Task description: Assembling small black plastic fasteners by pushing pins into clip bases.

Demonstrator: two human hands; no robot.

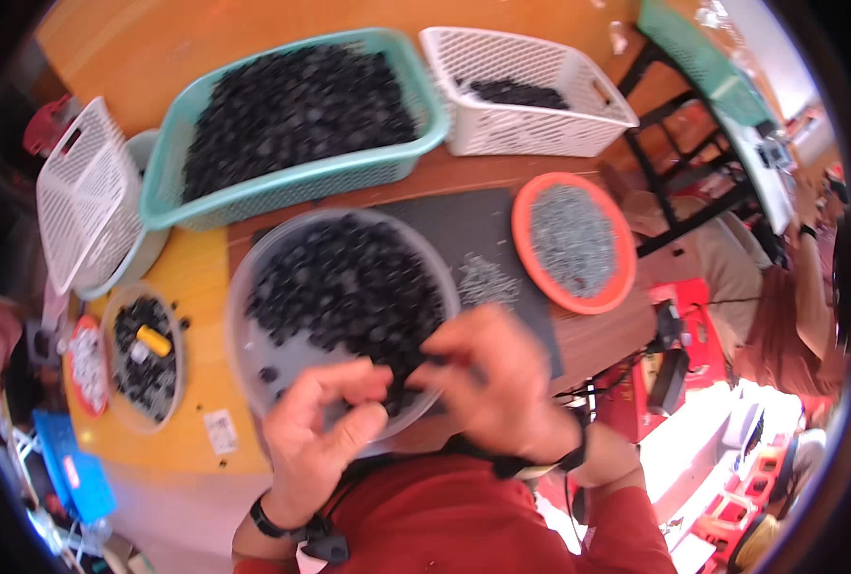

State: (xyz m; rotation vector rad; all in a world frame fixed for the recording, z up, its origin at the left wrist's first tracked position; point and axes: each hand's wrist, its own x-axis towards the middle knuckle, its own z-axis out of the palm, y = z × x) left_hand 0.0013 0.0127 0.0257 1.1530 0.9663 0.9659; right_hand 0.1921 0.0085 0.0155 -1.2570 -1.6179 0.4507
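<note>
A round clear plastic tub (237, 359) holds a heap of small black round parts (349, 277). Over its near rim is my left hand (325, 421), its fingers curled toward the thumb; whatever may be between them is hidden against the black heap. My right hand (492, 378), a little blurred, hovers above the tub's right side. A small dark part shows at its pinched fingertips, its exact kind too small to tell. Right of the tub, loose thin metal pins (486, 280) lie on a dark mat (540, 330). An orange round tray (624, 251) beside them is full of similar pins.
A teal basket (282, 187) of black parts and a white basket (531, 139) stand behind. At left are another white basket (86, 196), an oval tub (179, 383) with a yellow object (154, 341), and a small red dish (96, 407). Another person (779, 316) sits at right.
</note>
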